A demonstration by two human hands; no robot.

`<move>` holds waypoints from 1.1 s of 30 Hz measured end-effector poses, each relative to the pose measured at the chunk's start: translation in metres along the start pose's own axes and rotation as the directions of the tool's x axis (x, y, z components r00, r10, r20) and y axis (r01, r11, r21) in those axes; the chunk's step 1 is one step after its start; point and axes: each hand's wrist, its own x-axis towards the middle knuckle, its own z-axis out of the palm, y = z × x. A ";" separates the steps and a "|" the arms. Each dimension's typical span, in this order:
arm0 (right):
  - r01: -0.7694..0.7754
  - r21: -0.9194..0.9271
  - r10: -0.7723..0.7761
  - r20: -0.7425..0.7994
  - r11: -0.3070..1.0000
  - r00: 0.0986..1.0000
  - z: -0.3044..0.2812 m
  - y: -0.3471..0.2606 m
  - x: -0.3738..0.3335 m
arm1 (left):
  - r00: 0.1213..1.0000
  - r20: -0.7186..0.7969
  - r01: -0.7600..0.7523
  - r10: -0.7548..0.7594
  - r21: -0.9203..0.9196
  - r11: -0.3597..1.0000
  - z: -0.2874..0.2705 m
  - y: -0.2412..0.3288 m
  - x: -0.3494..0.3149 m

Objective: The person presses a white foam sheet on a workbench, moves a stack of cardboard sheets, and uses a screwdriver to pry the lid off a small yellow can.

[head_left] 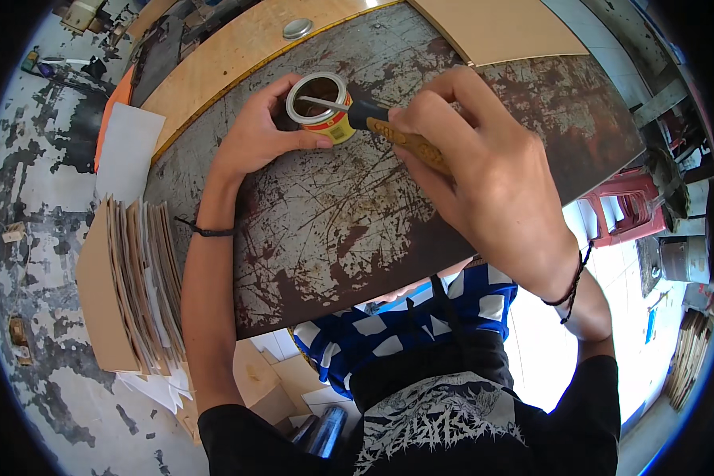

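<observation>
At the far left stood a stack of brown cardboard sheets (127, 285), with a white sheet (127, 147) just beyond it. Next came a pale wooden strip (214, 79) curving along the far edge of the scratched, dark counter (317, 214). The left hand (254, 139) had its grip curved partway closed around a small tin can (339, 128), fingers behind it and thumb along the near side. A round metal lid (297, 28) lay on the strip, beyond the can and well apart from it. The can, labelled yellow and red, was over the counter with its mouth uncovered; whether its base touched the surface could not be told. From the right, the narrow shaft of a wooden-handled tool (408, 141) crossed the rim into the mouth. The right hand (492, 166) had its grip closed around the handle, behind a black collar. Farther right were a flat brown panel (504, 32) at the counter's far side, then a red plastic stool (623, 214) below counter level.
</observation>
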 end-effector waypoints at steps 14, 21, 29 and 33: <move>-0.098 -0.217 0.120 0.088 0.971 0.989 -0.007 -0.008 0.008 | 1.000 0.003 0.007 -0.007 -0.037 0.999 0.001 -0.002 0.001; 0.017 -0.169 -0.009 0.050 0.985 0.999 -0.002 -0.005 0.009 | 1.000 0.003 0.019 -0.019 -0.062 0.998 -0.001 -0.004 0.000; 0.046 -0.230 -0.026 0.089 0.972 0.996 -0.006 0.002 0.010 | 1.000 -0.003 0.005 -0.005 -0.022 1.000 -0.001 -0.002 0.001; 0.016 -0.199 -0.003 0.066 0.980 0.998 -0.001 0.001 0.009 | 1.000 -0.005 0.029 -0.029 -0.075 0.997 0.000 -0.003 0.001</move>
